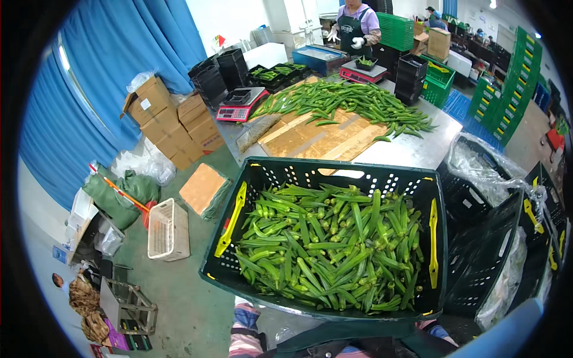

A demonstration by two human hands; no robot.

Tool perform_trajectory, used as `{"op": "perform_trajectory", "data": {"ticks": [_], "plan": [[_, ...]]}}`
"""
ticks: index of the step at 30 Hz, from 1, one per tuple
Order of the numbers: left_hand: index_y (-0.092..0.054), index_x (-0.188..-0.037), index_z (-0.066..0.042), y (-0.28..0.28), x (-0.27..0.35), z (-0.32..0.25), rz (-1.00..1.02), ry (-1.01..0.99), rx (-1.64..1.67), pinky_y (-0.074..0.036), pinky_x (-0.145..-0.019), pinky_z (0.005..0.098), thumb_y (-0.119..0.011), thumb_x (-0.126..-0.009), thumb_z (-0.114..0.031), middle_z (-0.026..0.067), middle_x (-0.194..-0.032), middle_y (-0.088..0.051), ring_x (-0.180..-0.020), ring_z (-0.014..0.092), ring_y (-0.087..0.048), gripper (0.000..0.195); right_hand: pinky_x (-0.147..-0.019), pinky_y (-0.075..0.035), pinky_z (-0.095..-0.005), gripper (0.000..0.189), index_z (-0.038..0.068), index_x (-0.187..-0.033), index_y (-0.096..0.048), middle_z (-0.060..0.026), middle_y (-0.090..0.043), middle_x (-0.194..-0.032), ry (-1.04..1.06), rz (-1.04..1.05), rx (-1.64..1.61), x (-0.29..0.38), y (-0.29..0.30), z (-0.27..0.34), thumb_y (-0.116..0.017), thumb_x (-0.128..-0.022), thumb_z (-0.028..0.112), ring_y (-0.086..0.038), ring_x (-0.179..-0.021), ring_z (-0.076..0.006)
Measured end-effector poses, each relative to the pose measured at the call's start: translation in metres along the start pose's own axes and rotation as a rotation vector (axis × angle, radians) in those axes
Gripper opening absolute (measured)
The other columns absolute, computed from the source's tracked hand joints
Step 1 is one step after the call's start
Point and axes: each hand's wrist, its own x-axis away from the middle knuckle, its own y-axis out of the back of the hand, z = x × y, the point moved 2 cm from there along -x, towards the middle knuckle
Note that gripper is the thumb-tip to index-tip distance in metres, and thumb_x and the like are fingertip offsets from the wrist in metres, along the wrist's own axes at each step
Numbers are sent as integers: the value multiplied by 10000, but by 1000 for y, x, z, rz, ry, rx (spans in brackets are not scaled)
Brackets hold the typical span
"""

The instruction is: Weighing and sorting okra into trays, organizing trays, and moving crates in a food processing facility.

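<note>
A dark green plastic crate (322, 313) with yellow handles fills the middle of the view, heaped with okra pods (331, 250). Both of my forearms reach up to its near side, the left sleeve at the lower left and the right sleeve at the lower right. My left hand (244, 302) shows only as a pale bit at the crate's near underside; its fingers are hidden. The right hand is out of view behind the crate. Beyond the crate's far wall is a metal table (441, 121) with a flattened cardboard sheet (318, 136) and a wide pile of loose okra (349, 100).
A red digital scale (235, 112) and black trays (268, 76) are at the table's left. Across it stands a gloved person (358, 27) near a second scale (361, 77). Film-lined crates (483, 250) crowd the right. A white basket (169, 237) and cardboard boxes (165, 121) are on the left floor.
</note>
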Motion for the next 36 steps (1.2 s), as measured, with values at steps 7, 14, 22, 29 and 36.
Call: {"op": "perform_trajectory", "data": {"ticks": [7,14,22,29,36], "plan": [[-453,-1479,-143,-114,36,-64,25,-120,-214,-444,-1048,568,-403,-894,-805,101,-1487,-494,-1315,328,-500,885,-943,-528,-399,451,73,-1326,-603,-82,-664,-1213,171,124,21,4,-28,106,-459,-1050,399,-639,-1079,-237],[-520,-1361,-17,-217,72,-116,-171,-292,-796,-599,-717,405,-409,-945,-740,165,-1217,-641,-920,260,-700,841,-1054,-424,-537,862,127,-1481,-457,-93,-554,-1424,315,375,207,2,-135,228,-360,-930,783,-542,-1267,-314],[-551,-1201,16,-277,-10,-161,-91,-817,-1155,-498,-549,291,-574,-998,-426,108,-773,-626,-609,167,-611,487,-496,-590,-358,1112,-46,-1517,-247,-312,-678,-947,483,164,321,-23,-202,294,-316,-872,859,-689,-548,-348],[-593,-996,-11,-377,-90,-191,-64,-554,-944,-473,-562,356,-582,-997,-346,94,-709,-576,-569,202,-566,335,-382,-479,-326,928,-10,-568,-600,-186,-603,-532,665,-297,764,-76,-303,389,-374,-875,836,-576,-385,-260],[-634,-1108,-22,-347,-129,-181,121,-787,-943,-430,-584,296,-528,-1041,-364,1,-731,-560,-632,103,-510,364,-368,-437,-353,967,27,-722,-522,-81,-477,-466,686,-194,520,-143,-235,415,-340,-734,978,-517,-365,-257]]}}
